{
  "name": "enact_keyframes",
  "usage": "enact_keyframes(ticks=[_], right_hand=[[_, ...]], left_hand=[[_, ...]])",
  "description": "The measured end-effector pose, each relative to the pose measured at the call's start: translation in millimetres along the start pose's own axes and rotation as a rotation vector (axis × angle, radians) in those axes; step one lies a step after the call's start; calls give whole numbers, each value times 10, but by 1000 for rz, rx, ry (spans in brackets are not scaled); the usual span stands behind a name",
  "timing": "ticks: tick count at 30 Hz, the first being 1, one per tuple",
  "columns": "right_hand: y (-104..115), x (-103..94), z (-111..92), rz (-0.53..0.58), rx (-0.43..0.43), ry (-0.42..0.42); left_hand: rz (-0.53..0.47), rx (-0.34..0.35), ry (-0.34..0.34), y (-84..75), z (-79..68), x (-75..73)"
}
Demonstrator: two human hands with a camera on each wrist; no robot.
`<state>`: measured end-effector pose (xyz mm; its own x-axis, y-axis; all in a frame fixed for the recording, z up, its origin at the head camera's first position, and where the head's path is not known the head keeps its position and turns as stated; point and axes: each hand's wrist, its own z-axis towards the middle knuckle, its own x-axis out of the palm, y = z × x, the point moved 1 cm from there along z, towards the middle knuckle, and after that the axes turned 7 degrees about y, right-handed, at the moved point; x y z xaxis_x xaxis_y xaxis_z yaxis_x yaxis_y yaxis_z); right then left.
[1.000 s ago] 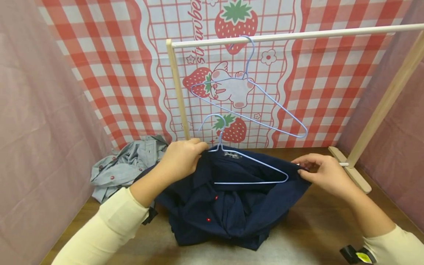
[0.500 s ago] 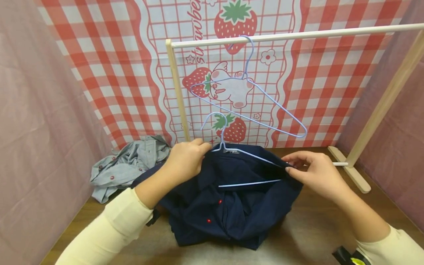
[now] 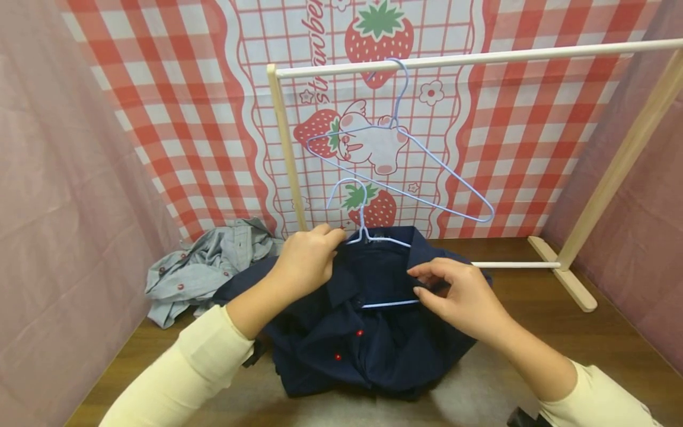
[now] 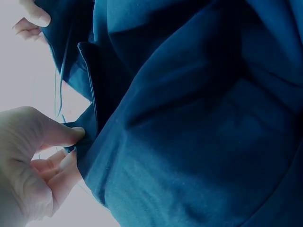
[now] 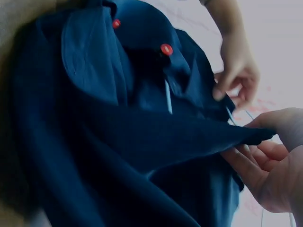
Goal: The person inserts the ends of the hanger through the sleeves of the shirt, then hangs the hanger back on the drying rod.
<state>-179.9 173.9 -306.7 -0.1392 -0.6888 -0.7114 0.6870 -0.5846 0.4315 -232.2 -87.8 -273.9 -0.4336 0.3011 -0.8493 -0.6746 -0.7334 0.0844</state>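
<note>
A navy shirt (image 3: 315, 338) with red buttons lies bunched at the front middle, with a light blue wire hanger (image 3: 363, 220) inside its neck. The hanger's hook stands up above the collar; its lower bar shows in the neck opening, and its ends are covered by cloth. My left hand (image 3: 305, 261) pinches the collar beside the hanger's neck; in the left wrist view thumb and fingers (image 4: 76, 135) hold the cloth edge. My right hand (image 3: 461, 296) pinches the other side of the collar, and the right wrist view shows the fold (image 5: 258, 136) between thumb and fingers.
A clothes rack with a white rail (image 3: 480, 57) and wooden legs (image 3: 619, 154) stands behind. On the rail hangs a bare blue hanger (image 3: 448, 168). A crumpled grey shirt (image 3: 208, 267) lies on the left of the wooden table (image 3: 512, 338). Pink curtains (image 3: 69, 196) flank both sides.
My right hand has moved left and slightly down, drawing the shirt's right side over the hanger's right arm, which is now covered. My left hand has shifted slightly right, still gripping the collar.
</note>
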Motion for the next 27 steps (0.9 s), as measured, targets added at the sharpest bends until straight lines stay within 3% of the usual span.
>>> enact_keyframes(ticks=[7,15,23,27], right_hand=[[78,213,60,-30,-86,-22],[98,314,122,-35,-92,-48],[-78,363,81,-63,14,159],[-148,304,37,-81,2,194]], left_hand=[[-10,4,-37,-30,12,23],[-12,-19,-40,-24,5,30],[-38,-20,-63,1,-26,54],[-59,-30,-57,28,-67,80]])
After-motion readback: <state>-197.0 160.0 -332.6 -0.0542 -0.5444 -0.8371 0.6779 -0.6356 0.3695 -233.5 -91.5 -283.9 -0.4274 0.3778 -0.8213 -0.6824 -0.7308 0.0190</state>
